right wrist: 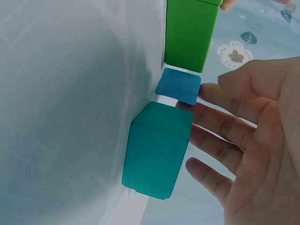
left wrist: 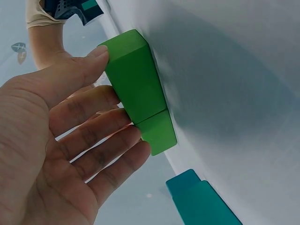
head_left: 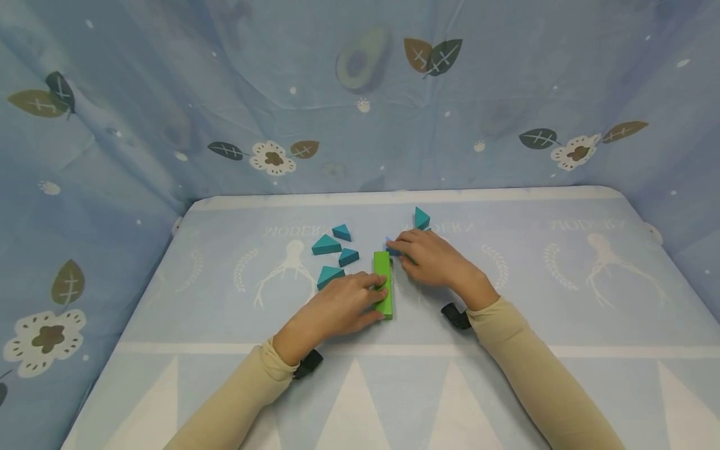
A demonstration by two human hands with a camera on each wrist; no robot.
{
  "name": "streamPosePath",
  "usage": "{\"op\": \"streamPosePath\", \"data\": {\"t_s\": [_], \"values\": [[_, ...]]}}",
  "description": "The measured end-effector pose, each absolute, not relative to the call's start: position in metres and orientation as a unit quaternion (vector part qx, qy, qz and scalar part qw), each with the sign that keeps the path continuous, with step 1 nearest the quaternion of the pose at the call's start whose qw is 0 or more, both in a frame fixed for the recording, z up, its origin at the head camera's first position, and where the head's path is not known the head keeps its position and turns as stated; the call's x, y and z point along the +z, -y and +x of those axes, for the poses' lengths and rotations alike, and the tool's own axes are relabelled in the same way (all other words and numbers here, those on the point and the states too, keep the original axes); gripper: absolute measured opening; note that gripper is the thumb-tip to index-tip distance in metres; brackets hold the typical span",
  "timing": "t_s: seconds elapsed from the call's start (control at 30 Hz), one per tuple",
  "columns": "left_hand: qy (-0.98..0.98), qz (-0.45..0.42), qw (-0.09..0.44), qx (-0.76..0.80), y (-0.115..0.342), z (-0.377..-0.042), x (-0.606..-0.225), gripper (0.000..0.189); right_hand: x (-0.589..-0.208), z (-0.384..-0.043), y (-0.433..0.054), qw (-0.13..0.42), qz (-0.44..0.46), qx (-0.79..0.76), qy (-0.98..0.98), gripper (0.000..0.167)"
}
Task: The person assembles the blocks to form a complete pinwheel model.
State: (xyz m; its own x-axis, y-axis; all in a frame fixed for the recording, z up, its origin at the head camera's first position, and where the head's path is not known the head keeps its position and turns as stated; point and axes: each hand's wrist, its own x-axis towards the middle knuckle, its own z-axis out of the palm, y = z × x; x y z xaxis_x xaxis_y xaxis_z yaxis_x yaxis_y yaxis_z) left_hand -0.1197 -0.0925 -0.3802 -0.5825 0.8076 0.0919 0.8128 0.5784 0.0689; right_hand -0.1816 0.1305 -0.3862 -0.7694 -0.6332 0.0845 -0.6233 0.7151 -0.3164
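Two green blocks lie end to end as a bar, the longer one (left wrist: 136, 79) meeting the shorter one (left wrist: 158, 133) at a seam. My left hand (head_left: 345, 305) rests along the bar's left side, its thumb at the near corner and its fingertips touching the edge. Beyond the bar's far end, a small blue block (right wrist: 179, 86) meets the fingertips of my right hand (head_left: 433, 257). That thumb stays apart from the blue block. Beside the right fingers sits a teal block (right wrist: 157, 145), mostly covered by the hand in the head view.
Left of the bar are several teal and blue triangular blocks, including a larger teal one (head_left: 330, 275) by my left hand. Another teal triangle (head_left: 421, 218) stands beyond my right hand. The patterned table mat (head_left: 185, 312) reaches a blue printed curtain (head_left: 484, 125) behind.
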Motion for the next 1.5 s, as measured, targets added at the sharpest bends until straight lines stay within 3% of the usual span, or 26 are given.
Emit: {"op": "streamPosePath", "data": {"t_s": [1.5], "values": [[0.89, -0.452, 0.022, -0.056, 0.093, -0.12, -0.38, 0.038, -0.397, -0.182, -0.121, 0.036, -0.353, -0.202, -0.913, 0.042]]}}
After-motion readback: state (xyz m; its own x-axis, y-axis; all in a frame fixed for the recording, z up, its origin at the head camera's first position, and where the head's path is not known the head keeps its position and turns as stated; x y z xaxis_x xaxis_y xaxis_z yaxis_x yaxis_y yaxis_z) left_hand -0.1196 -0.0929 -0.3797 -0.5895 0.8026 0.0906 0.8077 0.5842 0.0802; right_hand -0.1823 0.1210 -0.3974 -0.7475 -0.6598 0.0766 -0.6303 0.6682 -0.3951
